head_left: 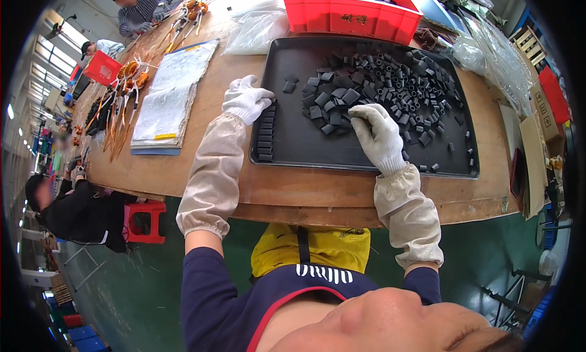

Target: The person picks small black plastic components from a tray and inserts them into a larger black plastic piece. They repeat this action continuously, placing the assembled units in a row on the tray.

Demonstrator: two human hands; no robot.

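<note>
A black tray point(366, 163) on the table holds a heap of short black tube pieces point(390, 86). Along its left side several such pieces form a neat row point(265, 135). My left hand point(245, 100), in a white glove, reaches over the tray's left edge with thumb and finger pinched at the far end of that row. Whatever the pinch holds is hidden. Over the near side of the heap, my right hand point(379, 138), also gloved in white, has its fingers curled together, their tips at the loose pieces. Anything between them is too small to make out.
A red bin point(351, 16) of dark pieces stands behind the tray, beside clear plastic bags point(259, 31). Left lie papers point(165, 101) and wired copper coils point(128, 77). Plastic wrap point(494, 59) and cardboard point(534, 163) crowd the right. Co-workers sit at the left, near a red stool point(146, 221).
</note>
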